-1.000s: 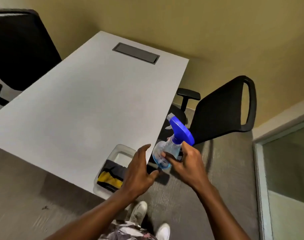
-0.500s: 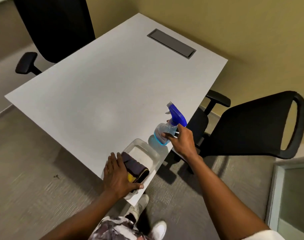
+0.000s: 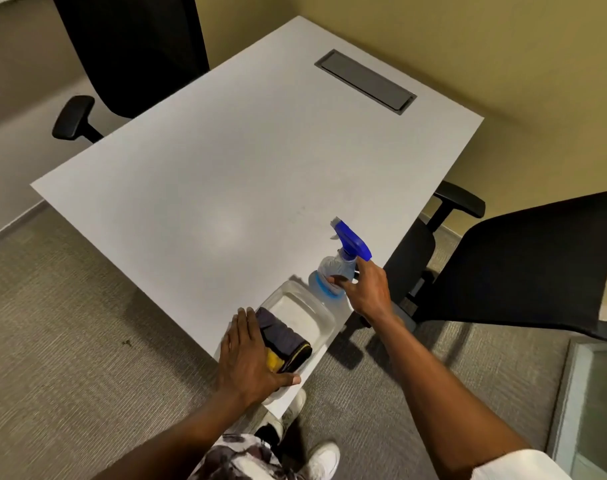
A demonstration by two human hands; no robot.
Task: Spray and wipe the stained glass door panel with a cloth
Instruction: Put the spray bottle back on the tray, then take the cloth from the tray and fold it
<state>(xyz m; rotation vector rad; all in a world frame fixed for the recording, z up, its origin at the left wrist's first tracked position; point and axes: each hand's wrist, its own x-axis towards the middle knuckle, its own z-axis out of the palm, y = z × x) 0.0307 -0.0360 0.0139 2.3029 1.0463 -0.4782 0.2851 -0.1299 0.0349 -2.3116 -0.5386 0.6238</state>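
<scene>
Your left grip (image 3: 246, 358) lies flat on the dark, yellow-patched cloth (image 3: 284, 337), fingers straight, thumb out along the near side. The cloth fills the near end of the clear tray (image 3: 326, 315) on the bench (image 3: 225, 168). Touching the tray's far right corner stands the bottle (image 3: 329, 271), your right grip (image 3: 367, 292) curled round its body. The glass panel (image 3: 599, 410) is well right of the tray.
</scene>
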